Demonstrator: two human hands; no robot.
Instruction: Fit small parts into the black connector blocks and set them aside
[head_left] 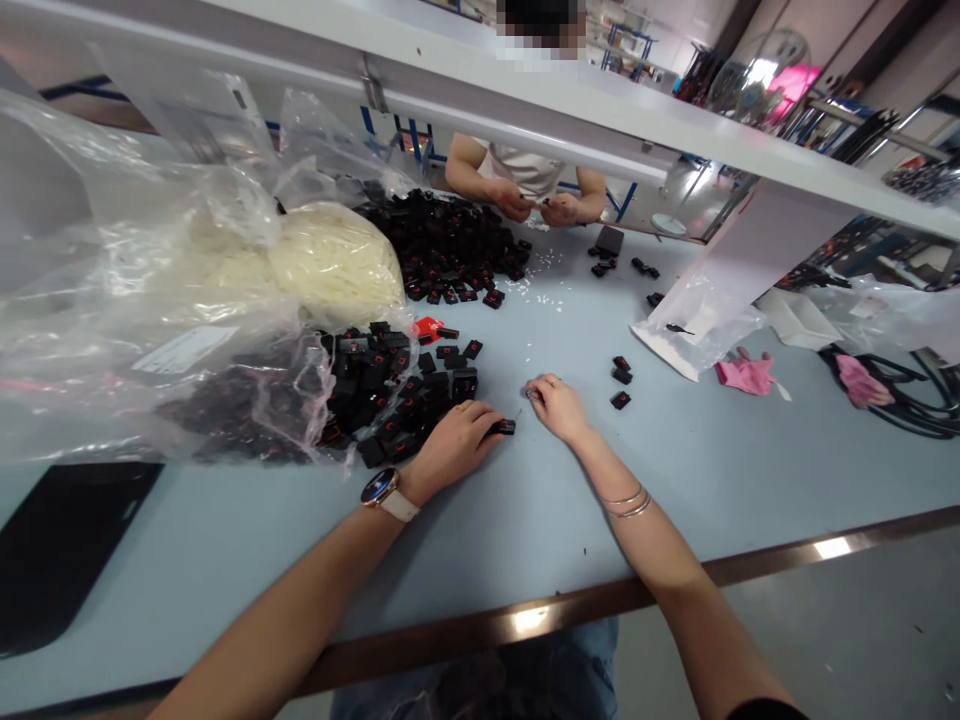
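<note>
My left hand [456, 442], wearing a watch, rests low over the table with its fingers closed on a small black plastic part [508, 427] that has a red mark. A thin, light sliver rises by this part's end; what it is stays unclear. Just to the right, my right hand [559, 408] is closed in a pinch at the tabletop. Something small and metallic shows at its fingertips, too small to name. Beside my left hand spreads a heap of similar black parts [375, 385], spilling from a clear plastic bag [247, 345].
Across the table a person's hands [536, 205] work behind a bigger pile of black parts [450, 235]. Small white pieces [551, 285] lie scattered there. Three black parts [621, 376] sit right of my hand. Farther right are pink gloves [746, 373]. A shelf [450, 60] crosses overhead.
</note>
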